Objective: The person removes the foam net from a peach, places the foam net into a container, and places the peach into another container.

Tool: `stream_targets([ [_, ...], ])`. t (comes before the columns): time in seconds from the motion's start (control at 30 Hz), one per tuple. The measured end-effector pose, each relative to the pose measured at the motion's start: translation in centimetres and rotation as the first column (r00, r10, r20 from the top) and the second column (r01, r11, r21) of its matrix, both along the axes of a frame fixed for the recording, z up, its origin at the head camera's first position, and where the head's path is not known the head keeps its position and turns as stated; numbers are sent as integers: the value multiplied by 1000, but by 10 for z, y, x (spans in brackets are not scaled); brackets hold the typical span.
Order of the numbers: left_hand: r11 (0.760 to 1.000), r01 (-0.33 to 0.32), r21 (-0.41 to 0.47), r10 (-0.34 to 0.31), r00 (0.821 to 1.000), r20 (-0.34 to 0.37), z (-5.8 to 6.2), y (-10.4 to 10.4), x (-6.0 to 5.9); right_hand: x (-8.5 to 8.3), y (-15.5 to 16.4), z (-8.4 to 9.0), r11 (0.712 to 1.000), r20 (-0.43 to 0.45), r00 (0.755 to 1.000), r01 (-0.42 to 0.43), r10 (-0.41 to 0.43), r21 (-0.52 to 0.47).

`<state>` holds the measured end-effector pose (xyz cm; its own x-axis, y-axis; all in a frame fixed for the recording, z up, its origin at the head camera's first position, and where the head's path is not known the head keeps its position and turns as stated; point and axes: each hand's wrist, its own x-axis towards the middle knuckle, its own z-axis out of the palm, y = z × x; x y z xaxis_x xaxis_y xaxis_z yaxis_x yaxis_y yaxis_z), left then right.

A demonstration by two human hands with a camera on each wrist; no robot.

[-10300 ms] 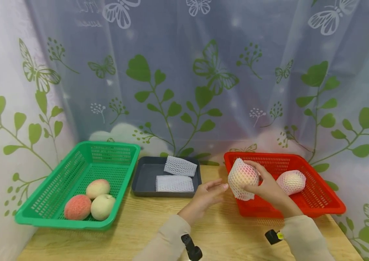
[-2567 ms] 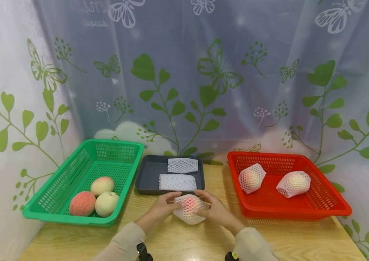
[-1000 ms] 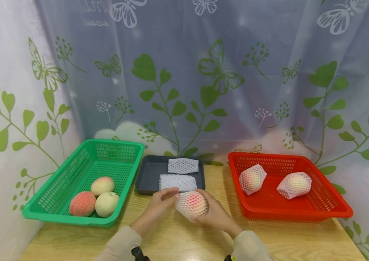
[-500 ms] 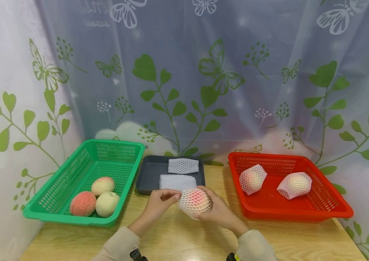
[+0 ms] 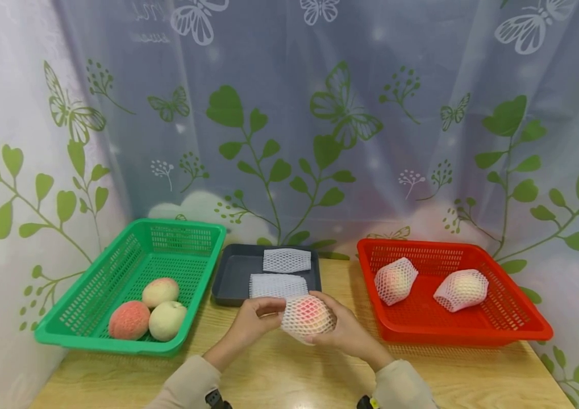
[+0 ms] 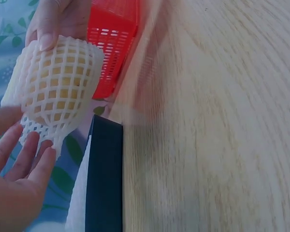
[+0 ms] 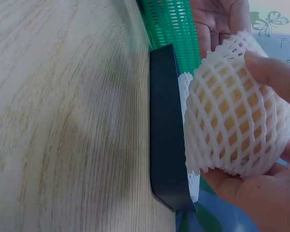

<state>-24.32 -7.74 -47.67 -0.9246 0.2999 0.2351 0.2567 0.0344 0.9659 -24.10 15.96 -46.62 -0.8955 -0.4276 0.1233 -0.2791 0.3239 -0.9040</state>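
Observation:
A peach [image 5: 310,309] with a pink blush sits in a white foam net sleeve [image 7: 227,116], above the table's middle. My right hand [image 5: 345,329] grips the sleeved peach from the right, thumb on the near side and fingers round the far side. My left hand [image 5: 250,324] is at the sleeve's left end. In the left wrist view its thumb and forefinger tips pinch the net's edge, with the thumb blurred and the other fingers [image 6: 26,154] loosely bent beside it. Through the mesh, the peach's pale yellow side shows in both wrist views.
A green basket [image 5: 110,347] with three bare peaches [image 5: 129,320] stands at left. Behind the hands, a dark grey tray [image 5: 233,272] holds two flat foam nets [image 5: 287,260]. At right, a red basket [image 5: 465,332] holds two netted peaches [image 5: 395,281].
Earlier, my right hand held a netted peach over the red basket; it lies inside now. Another netted peach is in my hands, shifted slightly right over the last second.

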Motion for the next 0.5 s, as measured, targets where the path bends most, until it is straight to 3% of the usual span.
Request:
stream_targets([
  [0.23,993,121,10,-121,991,59,2,-2,-1,-2,2,-3,1000,18,1000,18,-18,-1],
  [0.5,985,172,0,-172,983,65,1,-1,-3,-3,5,-3,999,71,997,4,0,-46],
])
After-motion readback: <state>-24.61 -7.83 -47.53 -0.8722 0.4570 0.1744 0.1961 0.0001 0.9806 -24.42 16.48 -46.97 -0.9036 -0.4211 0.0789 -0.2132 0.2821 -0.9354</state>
